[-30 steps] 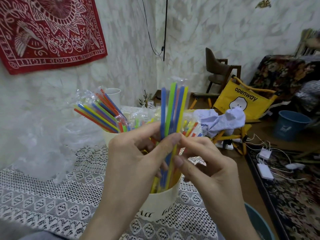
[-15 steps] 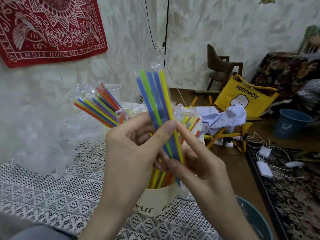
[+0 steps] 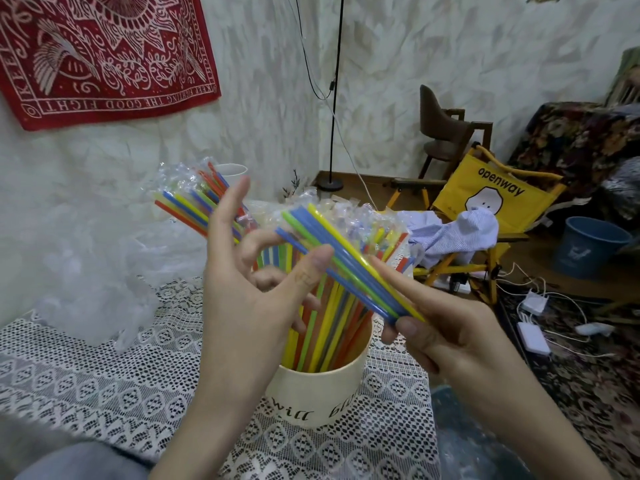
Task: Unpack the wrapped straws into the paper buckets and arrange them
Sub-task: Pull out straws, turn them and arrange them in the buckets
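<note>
A small bundle of blue, green and yellow straws (image 3: 346, 261) lies tilted across the middle, its upper end pointing up-left. My right hand (image 3: 446, 334) pinches its lower end. My left hand (image 3: 249, 292) has its fingers spread, and its thumb presses on the bundle's middle. Below the hands stands a cream paper bucket (image 3: 318, 393) with several unwrapped straws upright in it. Behind the left hand, wrapped straws (image 3: 187, 199) in clear plastic lean out of a second bucket that is mostly hidden. More wrapped straws (image 3: 367, 220) rise behind the bundle.
The white lace tablecloth (image 3: 104, 375) covers the table. Crumpled clear plastic (image 3: 90, 289) lies at the left by the wall. A white cup (image 3: 230, 171) stands at the back. Right of the table are a yellow folding chair (image 3: 491, 199), a blue bin (image 3: 588, 244) and chargers on a rug.
The bundle has tipped from upright to a steep slant, top end going left and down. My left fingers have spread open, and my right hand has slid to the bundle's lower end.
</note>
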